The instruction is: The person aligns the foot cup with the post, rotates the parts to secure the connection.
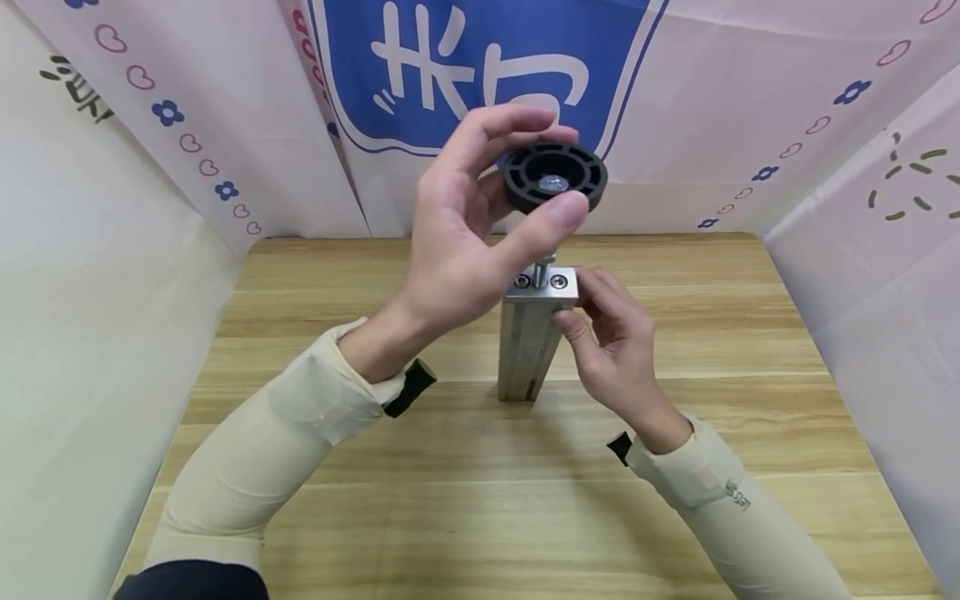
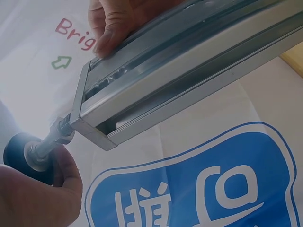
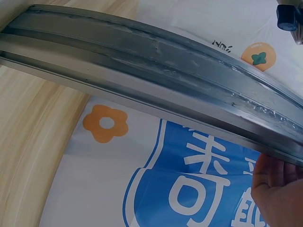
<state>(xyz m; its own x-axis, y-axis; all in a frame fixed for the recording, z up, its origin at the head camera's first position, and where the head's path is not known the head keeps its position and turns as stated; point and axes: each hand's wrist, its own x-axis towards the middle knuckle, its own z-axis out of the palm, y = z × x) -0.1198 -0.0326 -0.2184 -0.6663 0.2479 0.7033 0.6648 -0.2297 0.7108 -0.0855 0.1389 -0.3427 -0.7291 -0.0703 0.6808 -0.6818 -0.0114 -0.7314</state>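
Observation:
An aluminium profile (image 1: 525,350) stands upright on the wooden table, with a metal end plate (image 1: 540,287) fixed on top by screws. From the plate rises a threaded stud with a nut (image 2: 64,130), and at its upper end sits a round black levelling foot (image 1: 555,177). My left hand (image 1: 465,225) grips the foot's rim between thumb and fingers. Just below the plate, my right hand (image 1: 618,346) holds the profile's upper end, thumb on the near side and fingers behind. The right wrist view shows the profile (image 3: 142,71) lengthwise, with right-hand fingers (image 3: 274,175) at its edge.
The wooden table (image 1: 360,500) extends around the profile's base. Behind it hangs a white cloth with a blue printed sign (image 1: 480,67). White side walls (image 1: 877,292) stand to the left and right.

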